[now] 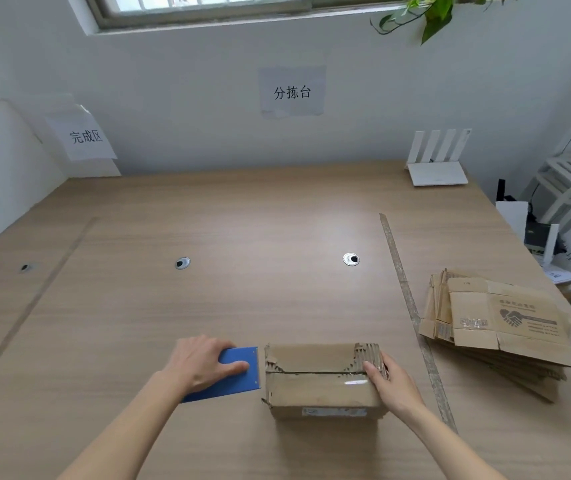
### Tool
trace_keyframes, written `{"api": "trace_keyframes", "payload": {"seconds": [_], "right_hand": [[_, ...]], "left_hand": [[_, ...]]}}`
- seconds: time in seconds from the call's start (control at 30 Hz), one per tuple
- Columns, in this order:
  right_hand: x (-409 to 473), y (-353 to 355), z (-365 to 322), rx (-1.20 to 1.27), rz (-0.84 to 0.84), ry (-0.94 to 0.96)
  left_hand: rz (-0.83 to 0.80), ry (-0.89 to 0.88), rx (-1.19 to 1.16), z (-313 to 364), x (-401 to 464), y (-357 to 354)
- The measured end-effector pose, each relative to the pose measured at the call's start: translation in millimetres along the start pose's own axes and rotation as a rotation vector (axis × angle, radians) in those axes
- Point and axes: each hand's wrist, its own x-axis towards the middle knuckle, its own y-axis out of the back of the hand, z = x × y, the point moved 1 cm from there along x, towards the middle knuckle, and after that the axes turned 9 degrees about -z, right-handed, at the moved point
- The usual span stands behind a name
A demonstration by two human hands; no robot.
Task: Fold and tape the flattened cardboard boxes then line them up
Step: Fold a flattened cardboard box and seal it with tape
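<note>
A folded cardboard box (pixel 318 386) stands near the front edge of the wooden table (pixel 242 220), its top flaps closed with clear tape along part of the seam. My right hand (pixel 389 379) rests on the box's right end, fingers over the top edge. My left hand (pixel 204 362) grips a blue tape dispenser (pixel 239 374) whose front end touches the box's left side. A stack of flattened cardboard boxes (pixel 498 327) lies at the right of the table.
A strip of tape (pixel 412 306) runs down the table between the box and the stack. A white router (pixel 438 161) stands at the back right. Paper signs (pixel 84 136) hang on the wall. Two cable grommets (pixel 350 259) sit mid-table. White racks stand off the right edge.
</note>
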Motion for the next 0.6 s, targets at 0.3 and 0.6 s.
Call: {"api": "trace_keyframes", "payload": {"seconds": [0.3, 0.6], "right_hand": [[-2.8, -0.7, -4.1, -0.036, -0.020, 0.019], [-26.3, -59.2, -80.8, -0.671, 0.195, 0.583]], "left_hand": [[-0.050, -0.024, -0.008, 0.0, 12.3, -23.0], [-0.011, -0.048, -0.096, -1.2, 15.1, -30.9]]}}
